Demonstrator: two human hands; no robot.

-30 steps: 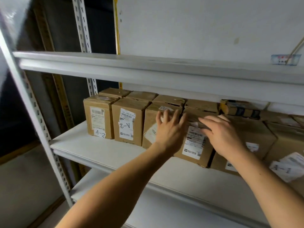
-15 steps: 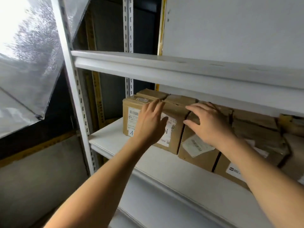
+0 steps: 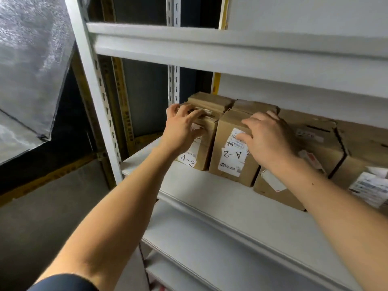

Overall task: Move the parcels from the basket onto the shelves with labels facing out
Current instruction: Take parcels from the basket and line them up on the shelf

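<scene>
Both hands have shifted left along the row since the earlier frame; left hand (image 3: 182, 128) now on the end box (image 3: 202, 131), right hand (image 3: 267, 138) on the second box (image 3: 233, 152).

Shelving unit (image 3: 241, 208), white metal: row of brown boxes on middle shelf, labels facing out. End box and second box touching, both marked "A-2"; second box's mark reads upside down. Further boxes (image 3: 315, 143) right of these, partly hidden by the forearm.

Left fingers curled over end box's top front edge, gripping. Right fingers spread, nearly straight, pressing second box's upper front face.
</scene>
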